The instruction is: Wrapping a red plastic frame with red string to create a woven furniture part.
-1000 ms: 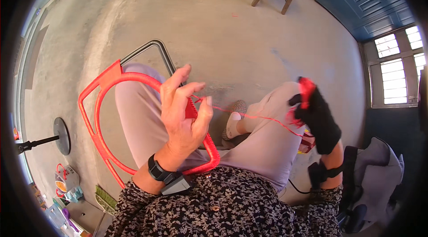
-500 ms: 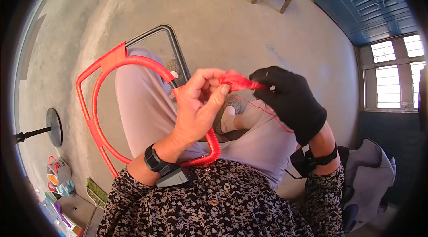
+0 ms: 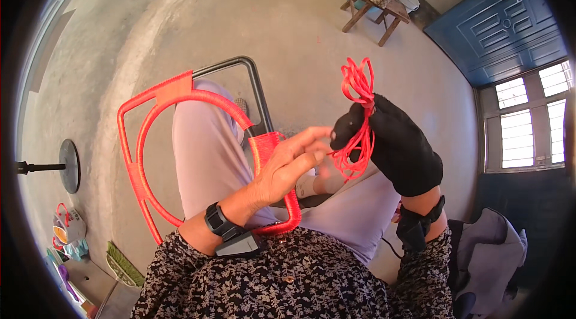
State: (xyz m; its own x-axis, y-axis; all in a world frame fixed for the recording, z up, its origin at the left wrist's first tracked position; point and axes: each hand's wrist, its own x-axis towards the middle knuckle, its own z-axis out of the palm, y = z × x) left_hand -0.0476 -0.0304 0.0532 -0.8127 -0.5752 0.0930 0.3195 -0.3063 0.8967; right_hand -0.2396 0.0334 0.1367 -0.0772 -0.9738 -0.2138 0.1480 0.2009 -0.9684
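Observation:
In my right hand (image 3: 396, 148), which wears a black glove, a looped bundle of red cord (image 3: 359, 82) is gripped around its middle. Its loops stick out above and below the gloved fingers. My bare left hand (image 3: 285, 169) reaches toward the lower loops with fingers stretched and apart; the fingertips are blurred, so contact with the cord is unclear. Across my lap lies a black tubular frame (image 3: 264, 97) with a rounded inner ring. Red cord wrapping (image 3: 207, 97) covers much of it, while its far right corner is bare. My left wrist and hand pass over the frame's near right side.
A wooden stool (image 3: 393, 12) carrying a checked bag stands at the far right, near a blue door (image 3: 498, 25). To the left are a round black base on a pole (image 3: 70, 166), a bucket (image 3: 72, 226) and a green broom (image 3: 123, 265). Grey fabric (image 3: 489, 253) lies at right.
The cord bundle has swung upright and its loops have spread in my right hand. My left hand has let go of it and moved lower. The view has tilted slightly.

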